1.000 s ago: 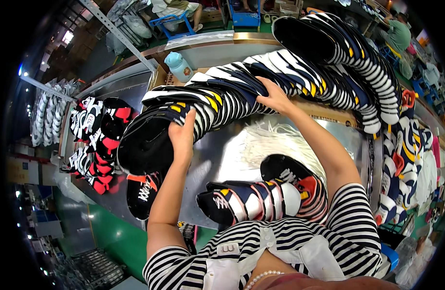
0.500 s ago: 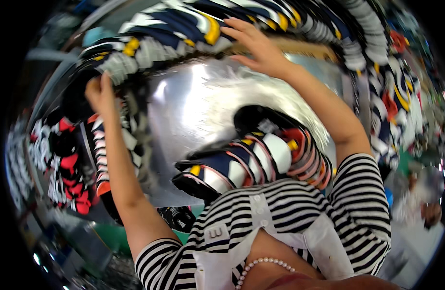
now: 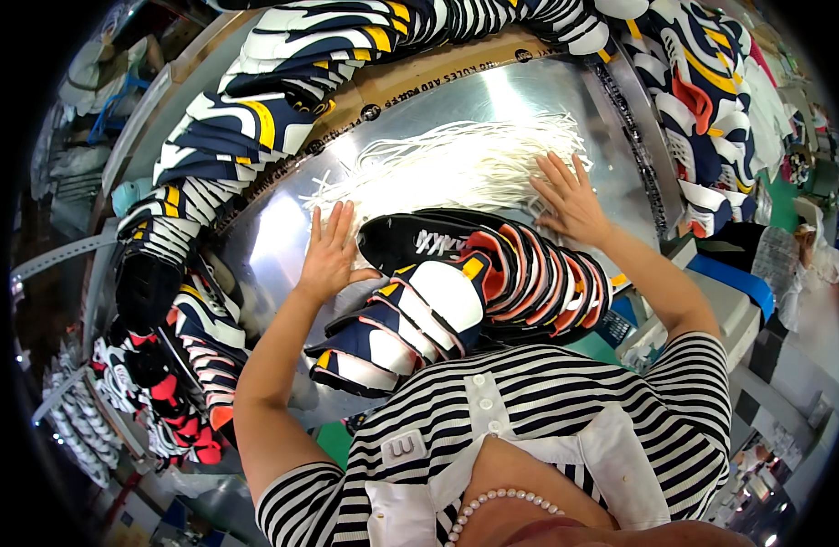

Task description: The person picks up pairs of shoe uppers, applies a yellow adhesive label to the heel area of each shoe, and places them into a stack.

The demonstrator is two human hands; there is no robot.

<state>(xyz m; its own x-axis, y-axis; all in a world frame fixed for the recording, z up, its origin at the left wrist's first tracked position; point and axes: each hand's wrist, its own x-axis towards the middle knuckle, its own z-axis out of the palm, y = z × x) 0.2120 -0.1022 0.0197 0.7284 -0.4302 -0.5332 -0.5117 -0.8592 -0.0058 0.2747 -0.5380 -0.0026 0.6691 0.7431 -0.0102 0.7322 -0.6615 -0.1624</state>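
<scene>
On metal table | both hands (flat, spread) | white laces

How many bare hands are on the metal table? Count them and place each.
2. The left hand lies flat, fingers spread, at the left end of the white laces. The right hand lies flat at their right end. None seem hidden on the metal table.

— What's the surface like?
— A shiny metal worktop, bright with glare from overhead light, a brown strip along its far edge.
— And around it?
— A green floor at the right, a grey metal rail at the left — cluttered shelving beyond, too blurred to make out.
</scene>
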